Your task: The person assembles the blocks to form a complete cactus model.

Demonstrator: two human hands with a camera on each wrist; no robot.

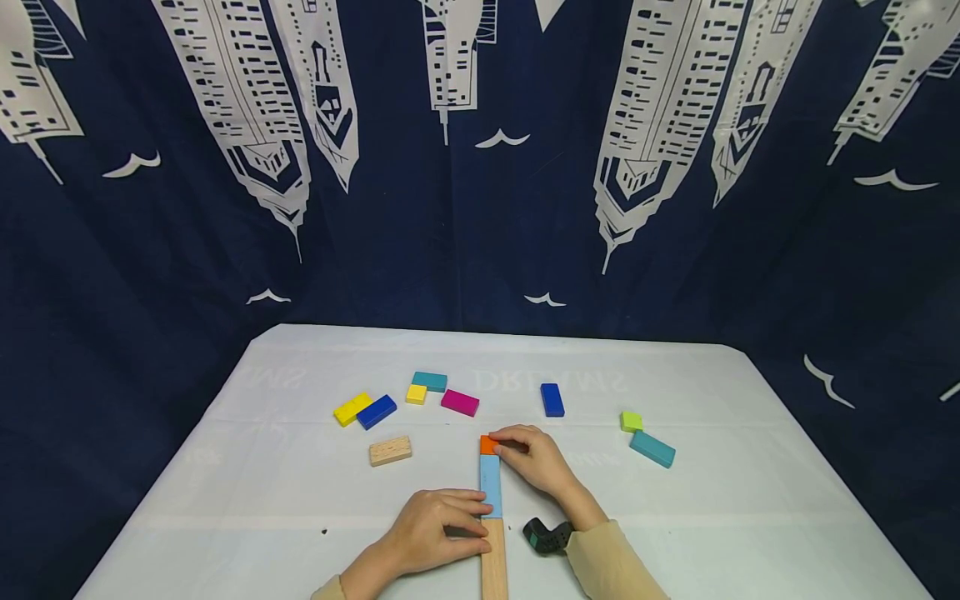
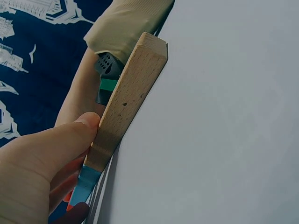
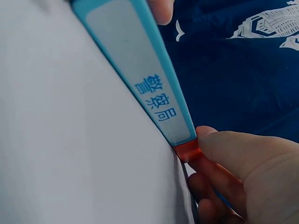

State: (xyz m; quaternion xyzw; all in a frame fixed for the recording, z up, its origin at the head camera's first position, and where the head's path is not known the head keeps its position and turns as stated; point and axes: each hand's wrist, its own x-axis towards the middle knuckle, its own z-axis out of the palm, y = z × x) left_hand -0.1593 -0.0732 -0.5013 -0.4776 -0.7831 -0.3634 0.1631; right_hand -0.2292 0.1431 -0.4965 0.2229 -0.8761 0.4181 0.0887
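Nearest to my head camera lies a long bare-wood block [image 1: 494, 575], cut off by the lower edge of view; its far end meets a light blue block [image 1: 490, 479], and beyond that sits a small orange block [image 1: 487, 445], all three end to end in one straight row on the white table [image 1: 187, 533]. From where I sit, the left hand [image 1: 431, 533] looks loosely spread, fingertips resting against the wood and the blue without wrapping them; the right hand [image 1: 536, 460] pinches the orange block between thumb and finger at the row's far end. I'd expect all three to be light, rigid and hard to break; the painted faces could be a little slick, the bare wood grippier; nothing seems to bond them, so a sideways nudge would likely skew the line; I would take the orange one lightly by opposite sides, and the longer pieces near mid-length, across the narrow width, where they should balance best.
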